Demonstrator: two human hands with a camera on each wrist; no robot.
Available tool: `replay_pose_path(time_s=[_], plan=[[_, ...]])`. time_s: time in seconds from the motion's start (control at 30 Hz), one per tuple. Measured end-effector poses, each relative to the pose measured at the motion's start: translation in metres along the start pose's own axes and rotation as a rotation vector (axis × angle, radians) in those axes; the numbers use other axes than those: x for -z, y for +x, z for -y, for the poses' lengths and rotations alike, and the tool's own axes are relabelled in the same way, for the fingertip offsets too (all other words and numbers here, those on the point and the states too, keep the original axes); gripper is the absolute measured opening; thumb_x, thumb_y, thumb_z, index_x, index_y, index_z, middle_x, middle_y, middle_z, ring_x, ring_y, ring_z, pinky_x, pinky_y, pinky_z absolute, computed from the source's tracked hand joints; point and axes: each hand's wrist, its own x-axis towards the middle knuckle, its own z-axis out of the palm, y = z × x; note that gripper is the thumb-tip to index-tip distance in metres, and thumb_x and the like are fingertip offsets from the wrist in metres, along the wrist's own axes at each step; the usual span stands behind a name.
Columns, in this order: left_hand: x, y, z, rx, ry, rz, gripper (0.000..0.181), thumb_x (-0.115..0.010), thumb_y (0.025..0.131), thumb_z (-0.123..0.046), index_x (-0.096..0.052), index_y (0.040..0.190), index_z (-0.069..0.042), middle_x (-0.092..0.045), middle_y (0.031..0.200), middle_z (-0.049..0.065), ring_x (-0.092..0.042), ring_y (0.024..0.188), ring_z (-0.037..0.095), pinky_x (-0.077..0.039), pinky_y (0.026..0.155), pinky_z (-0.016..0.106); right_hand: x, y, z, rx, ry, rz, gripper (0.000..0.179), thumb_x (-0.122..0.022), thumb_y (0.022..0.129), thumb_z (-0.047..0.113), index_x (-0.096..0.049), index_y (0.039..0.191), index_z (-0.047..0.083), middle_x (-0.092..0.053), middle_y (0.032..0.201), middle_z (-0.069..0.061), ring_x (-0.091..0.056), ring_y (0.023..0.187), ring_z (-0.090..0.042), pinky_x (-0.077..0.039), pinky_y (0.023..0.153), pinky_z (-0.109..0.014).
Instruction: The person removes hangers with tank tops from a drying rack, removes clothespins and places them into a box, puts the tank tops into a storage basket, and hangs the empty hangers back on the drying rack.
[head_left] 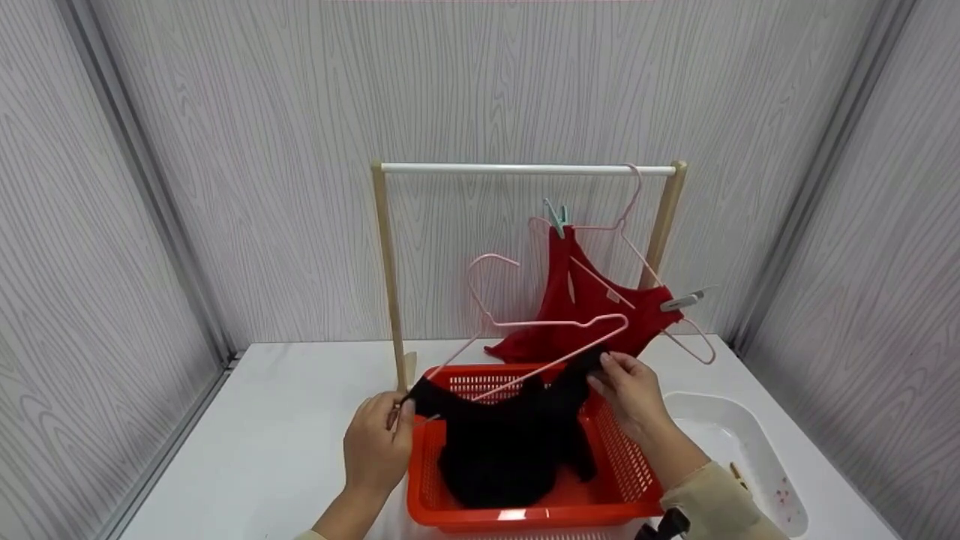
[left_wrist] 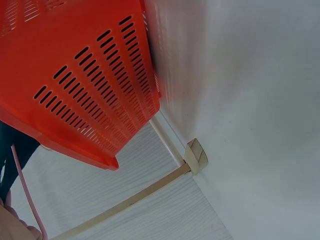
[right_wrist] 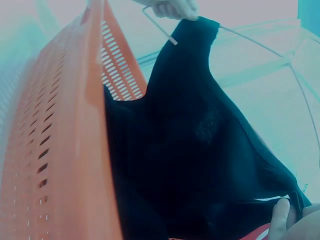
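Note:
A black sleeveless top point(head_left: 499, 450) is stretched between my two hands, its lower part hanging into the red basket point(head_left: 525, 517). My left hand point(head_left: 379, 442) pinches the left strap together with one end of a pink hanger point(head_left: 551, 324). That hanger's arm passes through the strap, while its hook points up and its other end rises tilted to the right. With thumb and fingers, my right hand point(head_left: 634, 394) pinches the other strap just below the hanger's free end. In the right wrist view, the top point(right_wrist: 200, 135) spreads beside the basket wall.
Behind the basket stands a rack with a white rail point(head_left: 495, 169) and wooden posts. A red top point(head_left: 600, 300) hangs there on another pink hanger, held by a green clothespin point(head_left: 556, 219) and a grey one point(head_left: 682, 301). A white tray point(head_left: 750, 427) lies at the right.

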Motion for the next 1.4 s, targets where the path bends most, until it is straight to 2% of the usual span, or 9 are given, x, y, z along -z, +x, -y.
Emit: replay_pose_path(time_s=[0.3,0.63,0.93,1.07,1.4], plan=[[-0.001,0.001,0.0,-0.006,0.003,-0.004,0.005,-0.07,0.09,-0.01,-0.067,0.086,-0.011,-0.049,0.069,-0.009,-0.042,0.065,0.007,-0.038,0.054,0.027,0.0,0.0,-0.012,0.022,-0.182,0.063,0.008,-0.058,0.101,0.005,-0.06,0.103,-0.003,-0.061,0.096,-0.008,-0.065,0.082,-0.015,-0.057,0.078,-0.028],[-0.002,0.002,-0.002,-0.015,-0.009,-0.004,0.007,-0.07,0.09,-0.008,-0.067,0.084,-0.011,-0.045,0.068,-0.01,-0.04,0.065,0.006,-0.036,0.054,0.026,0.002,-0.001,-0.026,-0.008,-0.367,0.157,0.017,-0.06,0.099,0.004,-0.06,0.11,-0.01,-0.061,0.098,-0.012,-0.065,0.078,-0.017,-0.057,0.073,-0.028],[-0.003,0.001,-0.003,-0.003,-0.018,0.017,0.005,-0.069,0.091,-0.009,-0.068,0.087,-0.011,-0.045,0.068,-0.012,-0.039,0.065,0.006,-0.035,0.054,0.024,0.005,-0.001,-0.044,0.068,-0.59,0.268,0.016,-0.062,0.097,0.001,-0.061,0.107,-0.012,-0.064,0.097,-0.013,-0.067,0.076,-0.021,-0.059,0.073,-0.037],[-0.003,0.001,-0.004,0.003,-0.022,0.02,0.004,-0.069,0.091,-0.008,-0.069,0.088,-0.01,-0.047,0.069,-0.011,-0.04,0.065,0.006,-0.036,0.054,0.025,0.007,0.0,-0.048,0.094,-0.69,0.307,0.014,-0.063,0.096,-0.001,-0.062,0.105,-0.012,-0.065,0.094,-0.013,-0.067,0.075,-0.02,-0.059,0.072,-0.037],[-0.005,-0.002,-0.004,0.004,-0.029,0.033,0.003,-0.068,0.09,-0.01,-0.07,0.091,-0.008,-0.054,0.071,-0.008,-0.045,0.067,0.007,-0.04,0.055,0.027,0.011,0.0,-0.05,0.117,-0.785,0.347,0.018,-0.065,0.095,0.001,-0.063,0.107,-0.012,-0.064,0.084,-0.009,-0.064,0.072,-0.016,-0.058,0.068,-0.035]])
